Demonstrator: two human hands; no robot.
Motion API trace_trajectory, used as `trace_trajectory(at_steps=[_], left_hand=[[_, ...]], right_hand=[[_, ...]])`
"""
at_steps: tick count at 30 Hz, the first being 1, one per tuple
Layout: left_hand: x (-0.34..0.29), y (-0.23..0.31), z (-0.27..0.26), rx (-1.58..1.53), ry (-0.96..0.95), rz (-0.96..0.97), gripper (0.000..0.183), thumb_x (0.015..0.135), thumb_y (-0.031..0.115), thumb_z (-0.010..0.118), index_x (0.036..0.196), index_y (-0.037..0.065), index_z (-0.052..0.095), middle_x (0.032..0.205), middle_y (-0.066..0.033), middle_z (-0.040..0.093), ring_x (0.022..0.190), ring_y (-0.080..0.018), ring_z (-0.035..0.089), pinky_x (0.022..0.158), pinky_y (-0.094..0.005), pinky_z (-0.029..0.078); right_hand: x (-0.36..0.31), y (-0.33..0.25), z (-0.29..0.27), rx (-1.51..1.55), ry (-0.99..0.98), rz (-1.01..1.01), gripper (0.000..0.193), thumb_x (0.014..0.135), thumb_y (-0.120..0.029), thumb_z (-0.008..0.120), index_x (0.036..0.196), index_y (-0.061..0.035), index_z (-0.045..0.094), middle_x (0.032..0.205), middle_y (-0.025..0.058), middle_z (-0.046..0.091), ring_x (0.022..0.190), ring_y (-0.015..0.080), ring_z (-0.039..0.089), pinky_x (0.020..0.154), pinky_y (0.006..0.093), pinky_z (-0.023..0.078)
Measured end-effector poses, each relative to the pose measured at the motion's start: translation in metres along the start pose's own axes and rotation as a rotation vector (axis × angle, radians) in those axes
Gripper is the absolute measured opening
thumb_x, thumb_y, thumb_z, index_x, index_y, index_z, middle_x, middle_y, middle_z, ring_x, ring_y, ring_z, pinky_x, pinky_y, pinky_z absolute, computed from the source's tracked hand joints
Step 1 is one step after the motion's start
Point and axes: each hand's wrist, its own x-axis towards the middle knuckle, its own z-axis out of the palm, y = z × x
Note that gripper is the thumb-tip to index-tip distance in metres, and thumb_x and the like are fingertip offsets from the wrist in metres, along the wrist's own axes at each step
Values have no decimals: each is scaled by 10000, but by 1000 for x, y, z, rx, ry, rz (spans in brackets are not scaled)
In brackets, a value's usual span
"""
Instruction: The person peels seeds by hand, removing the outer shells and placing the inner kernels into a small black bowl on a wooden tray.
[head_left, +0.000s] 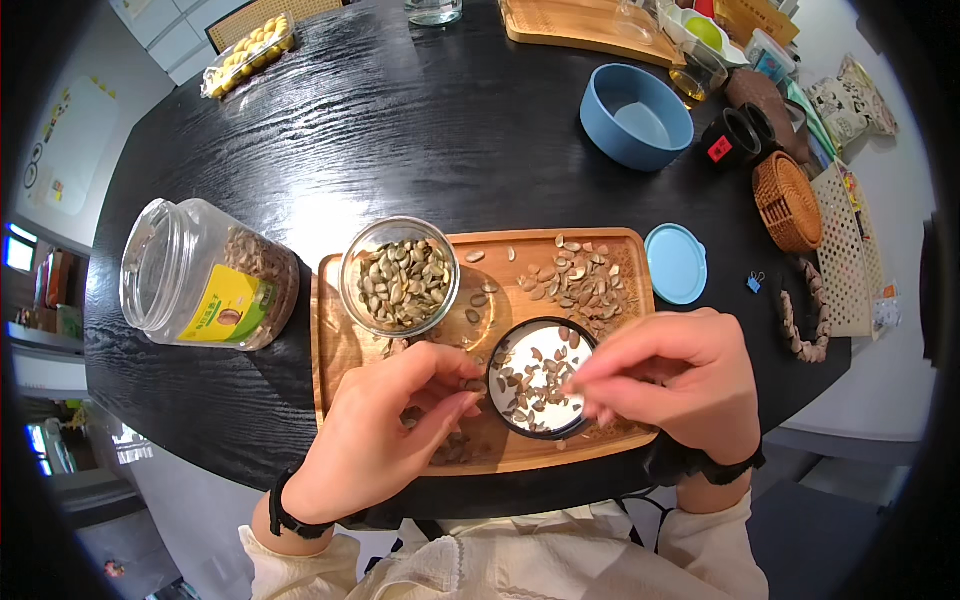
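Glare whitens the worktop (450,150) beyond the left hand (375,420); the right hand (690,380) is slightly blurred; outer edges bend.

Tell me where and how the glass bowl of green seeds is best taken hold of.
I'd take the glass bowl by its outer wall, coming from the left: it stands upright, round and open-topped, with seeds inside and a gap between it and the plastic jar.
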Motion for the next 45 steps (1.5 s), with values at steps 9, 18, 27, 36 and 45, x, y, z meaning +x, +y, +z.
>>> trace_trajectory(at_steps=[9, 18, 27, 36, 45], left_hand=[[0, -2, 7, 281, 188, 144, 224, 834, -103, 718, 1031, -12, 662, 902, -107, 702, 733, -185, 694, 648, -263, 548], [-6, 7, 10, 629, 238, 272, 197, 785, 5, 767, 969, 40, 706, 975, -59, 688, 625, -205, 658, 501, -317, 492], [-8, 4, 13, 615, 256, 301, 212, 781, 8, 801, 975, 27, 716, 719, -65, 622, 546, -228, 611, 483, -327, 472], [-6, 6, 15, 578, 242, 260, 170, 783, -59, 770, 935, 6, 731, 759, -95, 673, 524, -196, 599, 460, -287, 432], [-6, 0, 15, 629, 218, 318, 186, 798, 64, 810, 945, 24, 702, 712, -67, 615, 537, -248, 607, 473, -355, 465]], right_hand=[[-3, 5, 5, 600, -781, -83, 107, 934, -94, 737, 1024, -41, 715, 932, 81, 666, 920, 188, 650, 777, 297, 507], [-21, 12, 21, 833, -762, -66, 128, 867, -1, 793, 979, -16, 736, 955, 81, 613, 794, 145, 579, 674, 264, 456], [-17, 14, 23, 861, -836, -35, 101, 887, 1, 770, 980, -8, 733, 940, 80, 640, 798, 151, 586, 666, 262, 468], [-21, 15, 26, 943, -848, 59, 84, 902, -29, 762, 973, -3, 727, 961, 97, 645, 882, 194, 602, 784, 304, 468], [-23, 23, 32, 955, -804, -48, 83, 915, -49, 751, 975, -2, 719, 966, 101, 642, 902, 217, 605, 820, 327, 467]])
